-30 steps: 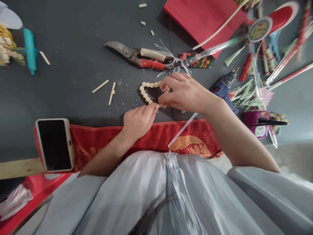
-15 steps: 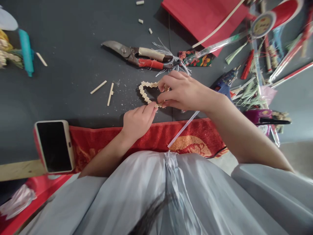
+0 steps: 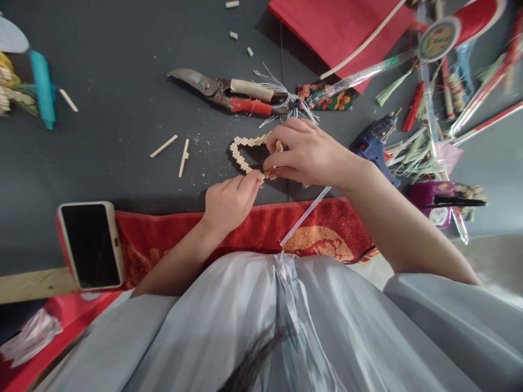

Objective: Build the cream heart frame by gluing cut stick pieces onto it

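A loop of small cream beads or woven straw pieces (image 3: 241,155) lies low over the dark table, its right part covered by my fingers. My left hand (image 3: 231,201) pinches the loop's lower edge between thumb and fingertips. From the right, my right hand (image 3: 302,149) has its fingers bent around the loop's right side; what its fingertips press is partly hidden. Pruning shears (image 3: 229,92) with one cream and one red handle lie just beyond the hands. Under my right forearm a translucent glue stick (image 3: 305,216) sticks out.
A phone (image 3: 92,245) rests at the left on a red towel (image 3: 180,228). Short sticks (image 3: 163,146) and crumbs dot the table (image 3: 122,71). At right lie a blue glue gun (image 3: 376,139), a ribbon spool (image 3: 439,39), tassels (image 3: 414,106) and a purple tape dispenser (image 3: 431,198). A red bag (image 3: 339,27) lies behind.
My right hand's fingers have shifted very slightly on the loop, and the right forearm sits a little further left. Both hands keep their hold; the rest is nearly unchanged.
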A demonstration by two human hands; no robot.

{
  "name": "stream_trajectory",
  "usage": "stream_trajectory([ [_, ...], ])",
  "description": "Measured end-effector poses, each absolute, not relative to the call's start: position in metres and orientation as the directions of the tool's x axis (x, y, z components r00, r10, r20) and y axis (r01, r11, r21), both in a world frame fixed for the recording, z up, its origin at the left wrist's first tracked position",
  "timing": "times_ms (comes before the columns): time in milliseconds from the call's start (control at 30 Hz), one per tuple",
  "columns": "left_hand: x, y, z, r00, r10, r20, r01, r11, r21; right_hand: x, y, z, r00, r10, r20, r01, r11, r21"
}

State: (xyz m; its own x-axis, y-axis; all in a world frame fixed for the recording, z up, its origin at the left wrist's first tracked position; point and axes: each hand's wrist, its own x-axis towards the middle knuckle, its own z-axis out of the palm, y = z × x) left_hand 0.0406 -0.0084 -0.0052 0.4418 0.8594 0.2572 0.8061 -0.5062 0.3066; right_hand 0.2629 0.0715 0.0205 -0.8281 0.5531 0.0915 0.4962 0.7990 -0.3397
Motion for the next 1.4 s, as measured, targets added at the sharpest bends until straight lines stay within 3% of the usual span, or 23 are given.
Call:
stream_trajectory([
  [300, 0.039, -0.01, -0.005, 0.437, 0.867, 0.238, 0.81, -0.495, 0.314, 0.264, 0.044, 0.009, -0.705, 0.664, 0.25, 0.634, 0.747, -0.2],
  [567, 0.039, -0.01, -0.001, 0.442, 0.885, 0.149, 0.825, -0.466, 0.321, 0.252, 0.025, 0.008, -0.607, 0.781, 0.149, 0.752, 0.624, -0.212],
  [800, 0.039, -0.01, -0.001, 0.457, 0.859, 0.232, 0.824, -0.507, 0.254, 0.253, 0.026, 0.008, -0.632, 0.748, 0.201, 0.718, 0.663, -0.21],
  [1100, 0.04, -0.01, -0.001, 0.427, 0.887, 0.176, 0.817, -0.462, 0.344, 0.255, 0.026, 0.009, -0.663, 0.706, 0.249, 0.683, 0.707, -0.187],
  [1400, 0.04, -0.011, -0.002, 0.446, 0.86, 0.248, 0.809, -0.506, 0.299, 0.254, 0.026, 0.011, -0.673, 0.685, 0.281, 0.677, 0.723, -0.141],
])
